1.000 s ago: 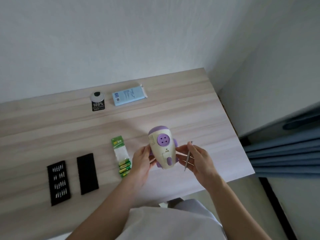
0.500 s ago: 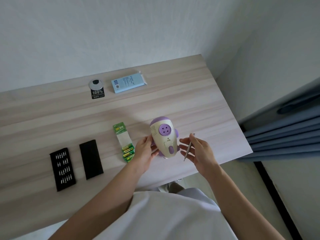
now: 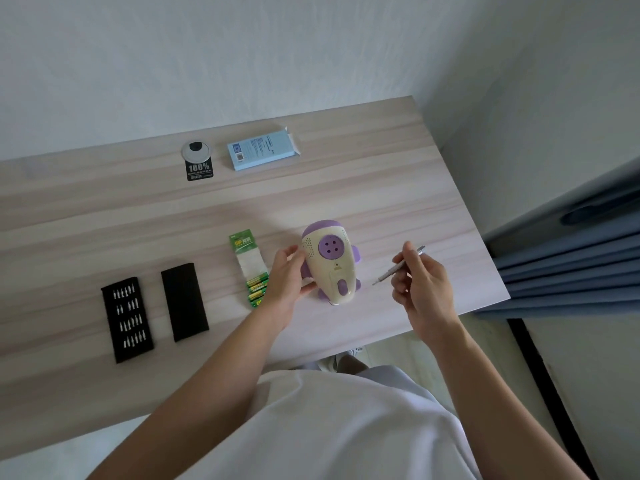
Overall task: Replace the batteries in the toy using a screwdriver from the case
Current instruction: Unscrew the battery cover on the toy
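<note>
A cream and purple toy [image 3: 330,263] lies on the wooden table [image 3: 138,216], its purple four-hole panel facing up. My left hand [image 3: 287,277] holds the toy's left side, thumb and fingers curled against it. To the right of the toy, my right hand [image 3: 420,282] pinches a thin silver screwdriver [image 3: 398,265], tip pointing down-left and clear of the toy. A green pack of batteries [image 3: 251,268] lies just left of my left hand. The open black bit case [image 3: 127,318] and its black lid [image 3: 184,301] lie at the left.
A light blue box [image 3: 263,150] and a round silver cable grommet with a black "100%" tag [image 3: 199,161] sit near the back edge. The table's right edge runs close beside a blue curtain [image 3: 571,265]. White walls stand behind and to the right.
The toy has gone down onto the table. My right hand moved right, away from the toy, and now holds the screwdriver raised in a pinch. The camera view shifted slightly.
</note>
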